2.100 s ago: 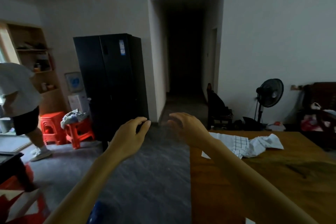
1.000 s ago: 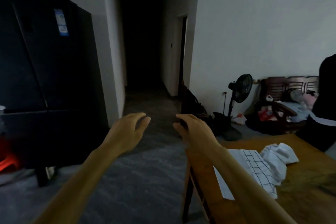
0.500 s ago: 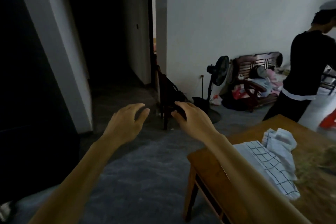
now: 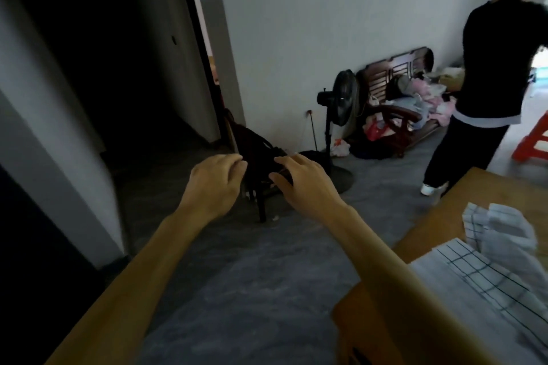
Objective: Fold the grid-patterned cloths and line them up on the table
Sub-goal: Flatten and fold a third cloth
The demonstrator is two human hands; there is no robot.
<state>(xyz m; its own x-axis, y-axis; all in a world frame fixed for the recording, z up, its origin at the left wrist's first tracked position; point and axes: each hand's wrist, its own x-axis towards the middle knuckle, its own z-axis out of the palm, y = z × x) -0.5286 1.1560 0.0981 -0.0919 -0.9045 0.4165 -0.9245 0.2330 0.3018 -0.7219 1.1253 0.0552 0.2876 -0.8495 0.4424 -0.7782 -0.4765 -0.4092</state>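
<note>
A white grid-patterned cloth (image 4: 486, 278) lies flat on the wooden table (image 4: 439, 216) at the lower right. A crumpled white cloth (image 4: 501, 228) rests against its far side. My left hand (image 4: 215, 184) and my right hand (image 4: 302, 184) are stretched forward over the grey floor, left of the table. Both hold nothing, with fingers loosely bent. My right forearm crosses above the table's near corner.
A person in black (image 4: 486, 80) stands beyond the table's far edge. A standing fan (image 4: 341, 104), a wooden bench piled with clothes (image 4: 397, 104), a dark chair (image 4: 258, 163) and a red stool (image 4: 533, 139) stand on the floor. A dark hallway (image 4: 124, 68) opens at left.
The view has swung right: the fridge has left the frame and the person in black has come in. The table and cloths look closer. My hands keep the same empty pose.
</note>
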